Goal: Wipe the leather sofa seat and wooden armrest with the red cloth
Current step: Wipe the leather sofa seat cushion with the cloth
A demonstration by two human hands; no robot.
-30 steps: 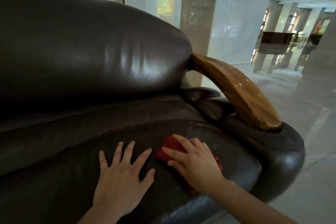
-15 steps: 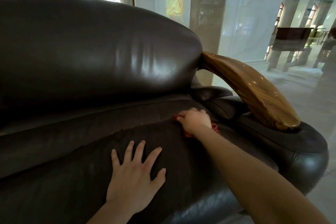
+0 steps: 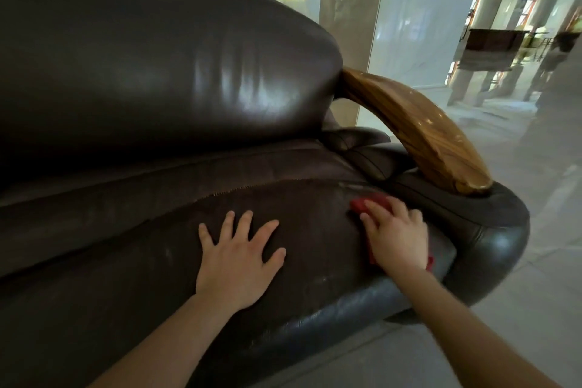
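A dark brown leather sofa seat (image 3: 315,224) fills the lower middle of the view. My right hand (image 3: 396,233) presses the red cloth (image 3: 368,200) flat onto the seat's right part; only the cloth's far corner and a scrap near my wrist show. My left hand (image 3: 236,255) lies flat on the seat with fingers spread, holding nothing. The glossy wooden armrest (image 3: 419,132) curves down on the right, a little beyond and above the cloth, not touched by either hand.
The big leather backrest (image 3: 157,57) rises behind the seat. A rounded leather arm end (image 3: 500,230) sits under the wood. Marble pillars (image 3: 349,9) stand behind, and pale tiled floor (image 3: 535,293) lies to the right. A dark table (image 3: 494,41) stands far back.
My right hand with the cloth went up to the seat's back seam, then slid back toward the front right. My left hand has stayed flat on the seat.
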